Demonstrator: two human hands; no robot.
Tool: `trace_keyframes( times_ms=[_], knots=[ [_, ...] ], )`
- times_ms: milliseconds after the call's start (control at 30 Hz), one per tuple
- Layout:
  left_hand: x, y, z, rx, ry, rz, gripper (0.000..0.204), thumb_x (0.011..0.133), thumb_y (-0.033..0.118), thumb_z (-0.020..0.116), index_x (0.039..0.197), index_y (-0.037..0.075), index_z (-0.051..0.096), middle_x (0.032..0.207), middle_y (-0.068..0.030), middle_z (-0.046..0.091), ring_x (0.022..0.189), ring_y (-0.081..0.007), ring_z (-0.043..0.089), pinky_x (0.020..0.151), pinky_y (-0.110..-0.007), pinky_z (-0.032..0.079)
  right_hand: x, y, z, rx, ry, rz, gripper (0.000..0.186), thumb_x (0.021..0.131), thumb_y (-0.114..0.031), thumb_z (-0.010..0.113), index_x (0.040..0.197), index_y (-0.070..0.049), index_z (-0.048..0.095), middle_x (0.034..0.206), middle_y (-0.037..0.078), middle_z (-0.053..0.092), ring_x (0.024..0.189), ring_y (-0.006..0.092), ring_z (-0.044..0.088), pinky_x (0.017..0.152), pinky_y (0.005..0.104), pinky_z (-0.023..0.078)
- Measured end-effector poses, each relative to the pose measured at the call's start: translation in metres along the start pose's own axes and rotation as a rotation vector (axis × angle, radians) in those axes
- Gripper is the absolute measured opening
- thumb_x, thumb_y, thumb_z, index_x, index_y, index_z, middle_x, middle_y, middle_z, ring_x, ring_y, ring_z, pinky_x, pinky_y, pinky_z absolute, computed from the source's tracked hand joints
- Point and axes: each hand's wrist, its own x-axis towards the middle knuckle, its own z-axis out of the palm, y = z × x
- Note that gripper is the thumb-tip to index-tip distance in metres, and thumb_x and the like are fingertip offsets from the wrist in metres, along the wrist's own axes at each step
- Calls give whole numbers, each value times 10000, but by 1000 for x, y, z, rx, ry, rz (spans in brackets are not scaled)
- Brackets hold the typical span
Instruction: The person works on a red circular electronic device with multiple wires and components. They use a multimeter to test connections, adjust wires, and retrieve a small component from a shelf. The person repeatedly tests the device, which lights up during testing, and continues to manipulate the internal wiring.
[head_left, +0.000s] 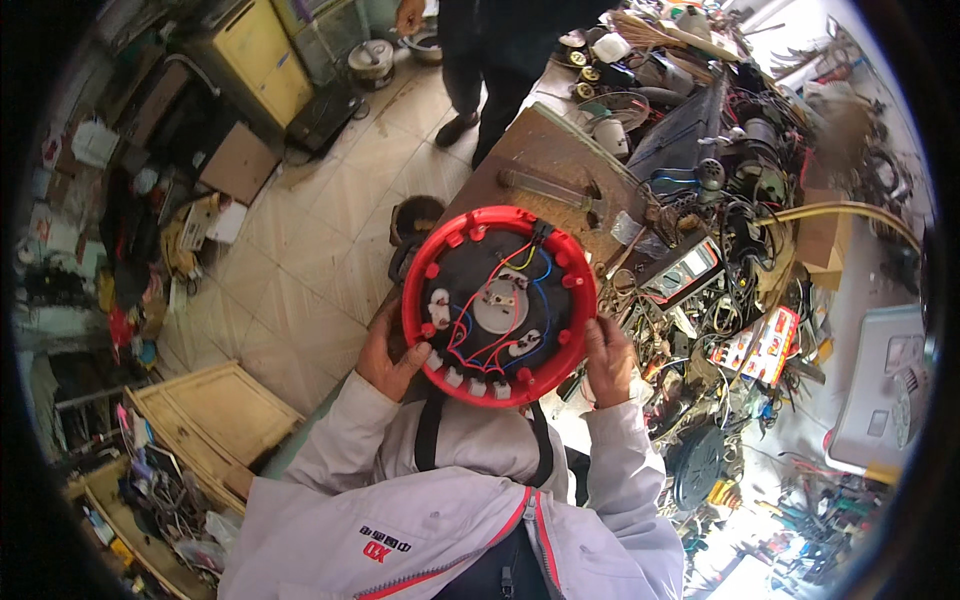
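A round red plastic housing is held between my two hands above the edge of a wooden bench. Its open side shows a dark inner plate with red, blue and yellow wires, white fittings, a pale central disc and several small square switches along the near rim. My left hand grips the left lower rim, thumb on it. My right hand grips the right side, fingers partly hidden behind it. A hammer lies on the bench beyond, and a multimeter is to the right among tangled cables.
Another person in dark clothes stands beyond the bench's far-left corner. Piles of parts cover the right side, with a yellow hose and cardboard box. An open wooden cabinet is low left; tiled floor lies left.
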Motion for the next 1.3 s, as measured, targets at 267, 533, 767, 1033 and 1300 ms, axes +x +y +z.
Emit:
trace_keyframes(
  times_ms=[267, 533, 767, 1033, 1300],
  knots=[
    [16, 11, -10, -110, -120, -54, 666, 962, 263, 634, 1496, -23, 357, 1398, -142, 534, 1261, -229, 536, 1075, -357, 406, -15, 0, 12, -81, 37, 23, 243, 968, -184, 530, 884, 2, 661, 770, 239, 648, 718, 400, 658, 625, 447, 484],
    [102, 34, -38, -126, -329, -12, 540, 935, 180, 516, 1412, -67, 463, 1321, -140, 596, 1188, -213, 586, 1032, -342, 457, -80, -20, 31, -78, 143, 83, 286, 881, -222, 672, 724, 5, 600, 655, 256, 598, 631, 450, 622, 553, 494, 474],
    [183, 54, -20, 175, -479, -86, 509, 877, 71, 425, 1350, -83, 534, 1258, -144, 642, 1151, -209, 613, 1032, -322, 454, -126, -27, 74, 196, -10, 273, 285, 881, -313, 697, 931, -33, 717, 752, 214, 677, 715, 416, 670, 635, 459, 529],
    [231, 55, 18, 262, -657, -91, 510, 882, 93, 459, 1360, -61, 546, 1256, -134, 652, 1105, -191, 634, 976, -319, 495, -134, -23, 83, 235, 39, 188, 342, 866, -348, 715, 871, -7, 689, 814, 265, 667, 755, 440, 659, 652, 489, 522],
    [272, 6, -9, 428, -566, -61, 449, 922, 273, 544, 1278, 18, 638, 1059, -56, 692, 909, -152, 653, 757, -286, 547, -130, -6, 71, 270, 19, 88, 434, 905, -454, 640, 881, -23, 687, 766, 273, 647, 717, 445, 649, 639, 505, 510]
  ],
)
